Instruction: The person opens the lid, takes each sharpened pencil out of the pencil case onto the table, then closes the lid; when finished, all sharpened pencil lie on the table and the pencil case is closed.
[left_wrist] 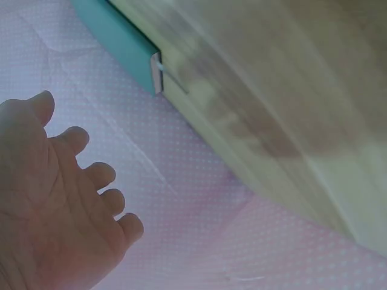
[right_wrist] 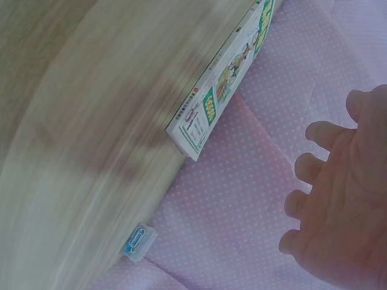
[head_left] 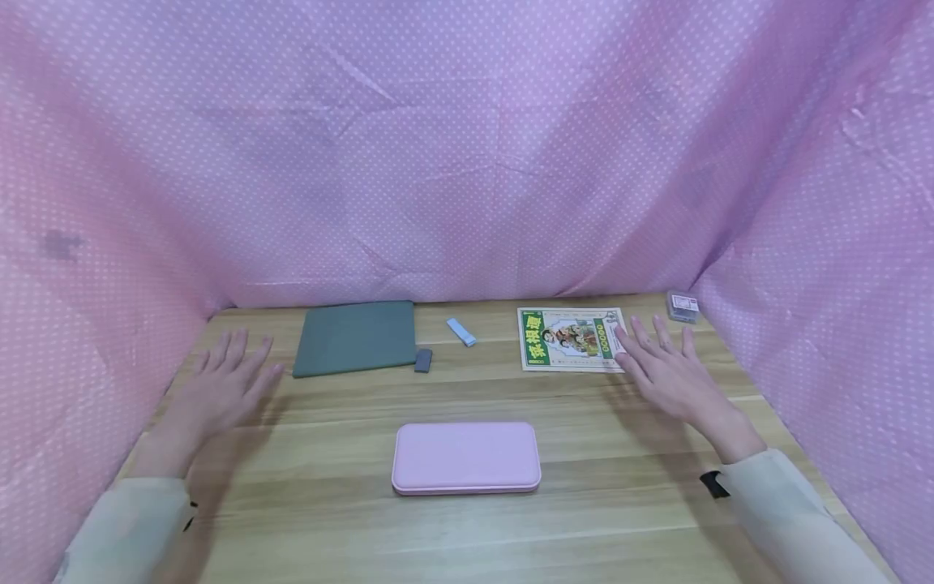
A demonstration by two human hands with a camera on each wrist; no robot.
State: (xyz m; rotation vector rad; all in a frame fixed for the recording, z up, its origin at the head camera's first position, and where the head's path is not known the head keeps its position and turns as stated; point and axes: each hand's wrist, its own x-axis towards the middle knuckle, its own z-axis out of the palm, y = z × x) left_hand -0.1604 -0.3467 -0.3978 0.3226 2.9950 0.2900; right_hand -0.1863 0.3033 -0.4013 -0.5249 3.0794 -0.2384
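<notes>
Over wooden table (head_left: 328, 503), left hand (head_left: 219, 393) and right hand (head_left: 667, 373) hover, each grip spread, holding nothing.

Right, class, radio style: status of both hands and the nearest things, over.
Left hand open, holding nothing. Right hand open, fingertips at the booklet. Pink case untouched between them. Nothing blocking it.
</notes>
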